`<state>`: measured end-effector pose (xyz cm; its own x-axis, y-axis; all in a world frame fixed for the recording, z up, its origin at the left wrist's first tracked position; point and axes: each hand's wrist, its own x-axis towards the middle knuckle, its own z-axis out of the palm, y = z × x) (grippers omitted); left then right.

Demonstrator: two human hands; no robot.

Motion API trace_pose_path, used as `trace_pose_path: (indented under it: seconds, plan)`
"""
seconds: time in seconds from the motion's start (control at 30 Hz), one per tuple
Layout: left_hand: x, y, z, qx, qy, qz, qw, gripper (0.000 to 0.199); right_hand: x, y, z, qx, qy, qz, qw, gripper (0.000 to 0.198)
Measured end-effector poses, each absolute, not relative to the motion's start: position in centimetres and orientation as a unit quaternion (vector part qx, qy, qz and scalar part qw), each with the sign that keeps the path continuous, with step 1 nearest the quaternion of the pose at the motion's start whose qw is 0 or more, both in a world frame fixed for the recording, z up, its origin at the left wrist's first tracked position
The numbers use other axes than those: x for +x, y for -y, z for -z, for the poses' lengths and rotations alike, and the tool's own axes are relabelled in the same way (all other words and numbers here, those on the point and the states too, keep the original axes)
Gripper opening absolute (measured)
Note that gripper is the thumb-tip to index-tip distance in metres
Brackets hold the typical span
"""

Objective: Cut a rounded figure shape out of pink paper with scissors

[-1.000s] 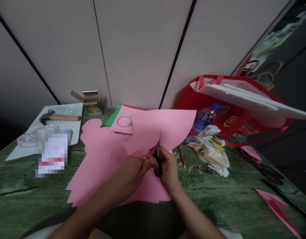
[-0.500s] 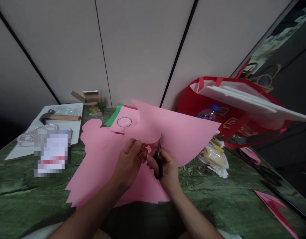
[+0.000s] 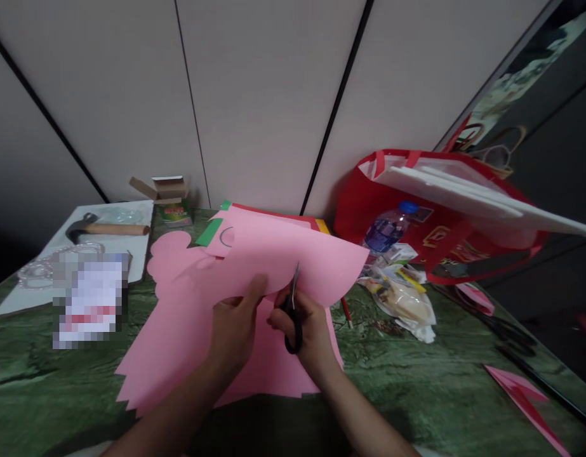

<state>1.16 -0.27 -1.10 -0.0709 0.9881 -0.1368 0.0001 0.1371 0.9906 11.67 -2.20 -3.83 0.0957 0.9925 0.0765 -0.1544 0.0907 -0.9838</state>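
My right hand [image 3: 305, 320] is closed on a pair of black-handled scissors [image 3: 293, 311], with the fingers through the loops and the blades pointing away from me. The blades meet the edge of a raised sheet of pink paper [image 3: 316, 251]. Pinched between thumb and fingers of my left hand [image 3: 235, 324] is the lower edge of that same sheet, left of the scissors. Beneath both hands lie larger cut pink sheets [image 3: 178, 330] with a scalloped left side and a stepped lower edge.
At left, a hammer [image 3: 112, 229] and clear beads lie on a white board [image 3: 135, 266], beside a small open box [image 3: 176, 209]. On the right stand a water bottle [image 3: 390, 228] and a red bag [image 3: 350, 203] holding white boards. A red pencil [image 3: 346, 312] lies near plastic packets [image 3: 407, 301].
My left hand has gone from loosely curled fingers to pinching the paper's edge. The raised sheet has shifted left and lowered on its right side, uncovering the bottle and a pencil.
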Motion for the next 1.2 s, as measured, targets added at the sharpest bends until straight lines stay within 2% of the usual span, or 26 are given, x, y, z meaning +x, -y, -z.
trace_pose_path:
  seconds: [0.1, 0.23, 0.63, 0.97, 1.2]
  plan:
    - [1.4, 0.8, 1.2, 0.393, -0.579, -0.487, 0.522, 0.034, 11.9, 2.1, 3.7, -0.451, 0.459, -0.497, 0.582, 0.025]
    - [1.6, 1.1, 1.6, 0.355, -0.601, -0.482, 0.53, 0.035, 12.1, 1.9, 3.4, -0.44, 0.467, -0.494, 0.587, 0.028]
    - [1.6, 1.2, 1.3, 0.368, -0.604, -0.49, 0.51, 0.025, 12.4, 1.8, 3.3, -0.456, 0.471, -0.494, 0.571, 0.028]
    - [1.6, 1.1, 1.4, 0.369, -0.643, -0.458, 0.491, 0.03, 12.3, 1.7, 3.3, -0.453, 0.456, -0.498, 0.581, 0.027]
    - [1.4, 1.0, 1.8, 0.364, -0.613, -0.472, 0.519, 0.026, 12.4, 1.6, 3.7, -0.461, 0.459, -0.498, 0.574, 0.025]
